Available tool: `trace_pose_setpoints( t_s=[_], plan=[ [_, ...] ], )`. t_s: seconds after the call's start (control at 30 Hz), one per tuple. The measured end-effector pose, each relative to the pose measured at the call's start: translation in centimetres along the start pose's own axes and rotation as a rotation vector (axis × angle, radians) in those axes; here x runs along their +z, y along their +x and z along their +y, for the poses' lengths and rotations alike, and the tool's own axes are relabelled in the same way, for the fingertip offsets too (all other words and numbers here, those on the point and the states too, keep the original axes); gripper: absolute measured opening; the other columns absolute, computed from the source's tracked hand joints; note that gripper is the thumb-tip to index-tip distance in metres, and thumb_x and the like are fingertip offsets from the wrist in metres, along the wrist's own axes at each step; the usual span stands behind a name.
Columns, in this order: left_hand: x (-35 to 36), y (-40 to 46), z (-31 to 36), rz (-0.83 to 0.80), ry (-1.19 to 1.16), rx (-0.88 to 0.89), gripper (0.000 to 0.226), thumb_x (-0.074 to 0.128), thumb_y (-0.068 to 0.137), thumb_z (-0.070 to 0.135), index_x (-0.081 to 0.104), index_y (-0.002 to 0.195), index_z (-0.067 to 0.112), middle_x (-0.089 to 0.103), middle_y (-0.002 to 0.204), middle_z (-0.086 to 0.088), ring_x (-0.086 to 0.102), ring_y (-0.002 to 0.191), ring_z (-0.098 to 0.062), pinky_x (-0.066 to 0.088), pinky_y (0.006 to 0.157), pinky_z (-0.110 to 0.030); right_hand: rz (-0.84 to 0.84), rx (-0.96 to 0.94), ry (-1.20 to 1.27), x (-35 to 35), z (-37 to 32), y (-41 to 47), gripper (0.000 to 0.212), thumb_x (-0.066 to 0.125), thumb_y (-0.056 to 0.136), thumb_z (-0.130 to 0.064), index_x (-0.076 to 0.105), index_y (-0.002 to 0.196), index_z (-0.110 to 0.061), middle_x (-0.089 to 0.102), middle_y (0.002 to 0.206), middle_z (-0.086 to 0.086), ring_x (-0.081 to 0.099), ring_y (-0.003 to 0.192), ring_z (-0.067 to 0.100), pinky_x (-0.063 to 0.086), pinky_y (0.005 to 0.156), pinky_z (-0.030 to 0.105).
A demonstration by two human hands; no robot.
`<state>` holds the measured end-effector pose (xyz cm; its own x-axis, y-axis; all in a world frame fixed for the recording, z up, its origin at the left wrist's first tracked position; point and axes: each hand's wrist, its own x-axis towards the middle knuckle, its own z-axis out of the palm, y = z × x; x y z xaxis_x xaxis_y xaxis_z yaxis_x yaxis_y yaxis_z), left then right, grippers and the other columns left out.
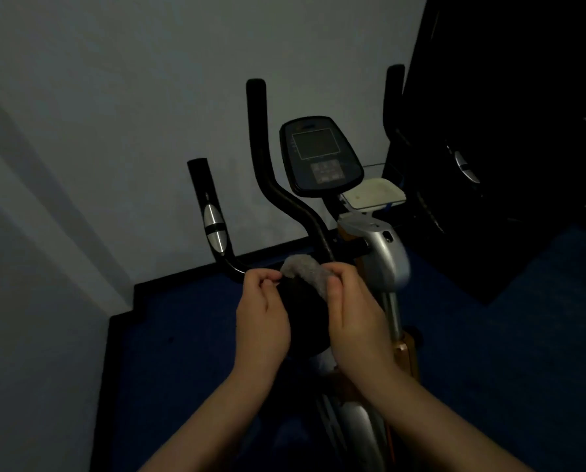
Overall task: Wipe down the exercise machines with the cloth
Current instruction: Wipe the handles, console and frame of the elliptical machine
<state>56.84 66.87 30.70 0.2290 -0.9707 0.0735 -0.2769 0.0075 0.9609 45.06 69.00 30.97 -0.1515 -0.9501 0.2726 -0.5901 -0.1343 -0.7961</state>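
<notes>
Grey cloth (pixel 306 272) pinched between my left hand (pixel 262 323) and right hand (pixel 356 315), just below the console (pixel 320 156). Wiping looks barely started; handlebars (pixel 278 185) and console probably remain.

The room is lying in dim light, with everything taking on a bluish-grey cast. A plain pale wall (pixel 121 97) is filling the upper left and centre, and faint slanted bands of shadow are running across its left part. A dark baseboard (pixel 189 272) is tracing the foot of the wall and stepping around a corner at the lower left. Deep blue carpet (pixel 509 335) is covering the floor. On the right, a tall black panel (pixel 509 97) is standing upright on the carpet and cutting off the wall behind it.
</notes>
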Motion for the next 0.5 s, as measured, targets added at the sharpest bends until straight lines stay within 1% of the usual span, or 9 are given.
trace_pose_setpoints(
  t_s=[0.07,0.13,0.17,0.23,0.3,0.37,0.43,0.5],
  plan=[
    [-0.2,0.1,-0.3,-0.053,0.004,0.003,0.024,0.032,0.104,0.022,0.054,0.100,0.028,0.061,0.090,0.005,0.058,0.074,-0.006,0.048,0.061,-0.024,0.042,0.030,0.048,0.0,0.2,-0.7,0.037,0.019,0.096,-0.051,0.046,0.114,-0.033,0.057,0.099,-0.014,0.056,0.091,0.004,0.051,0.076,0.035],
    [-0.4,0.2,-0.3,-0.081,0.002,0.027,0.024,0.032,0.104,0.020,0.055,0.100,0.027,0.061,0.088,0.005,0.056,0.070,-0.002,0.046,0.057,-0.020,0.023,0.017,-0.005,0.1,-0.1,0.6,0.028,0.023,0.100,-0.044,0.047,0.106,-0.031,0.057,0.093,-0.013,0.057,0.084,0.004,0.051,0.073,0.039],
    [-0.4,0.3,-0.3,-0.091,-0.004,0.037,0.024,0.032,0.104,0.019,0.055,0.100,0.025,0.061,0.087,0.005,0.056,0.069,-0.001,0.045,0.056,-0.019,-0.020,0.010,-0.075,0.1,-0.5,1.7,0.027,0.025,0.102,-0.040,0.049,0.103,-0.028,0.058,0.091,-0.011,0.058,0.082,0.007,0.050,0.073,0.041],
    [-0.4,0.5,-0.4,-0.101,-0.011,0.056,0.023,0.032,0.104,0.017,0.054,0.101,0.022,0.060,0.086,0.004,0.054,0.067,0.001,0.044,0.057,-0.021,-0.094,0.003,-0.182,0.3,-0.9,3.2,0.028,0.030,0.103,-0.038,0.054,0.107,-0.025,0.061,0.097,-0.006,0.059,0.087,0.012,0.049,0.076,0.040],
    [-0.4,0.5,-0.6,-0.086,-0.024,0.061,0.022,0.032,0.103,0.016,0.054,0.102,0.020,0.060,0.087,0.004,0.054,0.068,0.002,0.044,0.057,-0.019,-0.059,-0.022,-0.129,0.6,-0.5,2.6,0.028,0.035,0.102,-0.038,0.057,0.116,-0.029,0.059,0.106,-0.008,0.057,0.095,0.009,0.048,0.081,0.037],
    [-0.3,0.4,-0.6,-0.072,-0.047,0.059,0.020,0.033,0.103,0.017,0.053,0.103,0.020,0.060,0.088,0.004,0.056,0.069,0.001,0.045,0.056,-0.019,-0.011,-0.049,-0.024,0.6,0.0,0.8,0.027,0.037,0.101,-0.038,0.055,0.122,-0.034,0.054,0.104,-0.012,0.054,0.095,0.004,0.048,0.082,0.032],
    [-0.3,0.2,-0.5,-0.062,-0.061,0.070,0.019,0.033,0.103,0.017,0.052,0.103,0.021,0.060,0.088,0.005,0.057,0.071,0.000,0.046,0.057,-0.020,-0.012,-0.054,-0.008,0.4,0.3,0.3,0.026,0.038,0.101,-0.037,0.054,0.121,-0.034,0.052,0.103,-0.013,0.054,0.094,0.003,0.048,0.083,0.031],
    [-0.2,0.2,-0.5,-0.032,-0.082,0.082,0.019,0.034,0.102,0.014,0.051,0.101,0.022,0.061,0.088,0.006,0.057,0.071,0.000,0.046,0.058,-0.019,-0.067,-0.060,-0.131,0.4,0.0,2.2,0.025,0.036,0.101,-0.037,0.056,0.116,-0.031,0.055,0.105,-0.009,0.055,0.094,0.008,0.048,0.082,0.036]
  ],
)
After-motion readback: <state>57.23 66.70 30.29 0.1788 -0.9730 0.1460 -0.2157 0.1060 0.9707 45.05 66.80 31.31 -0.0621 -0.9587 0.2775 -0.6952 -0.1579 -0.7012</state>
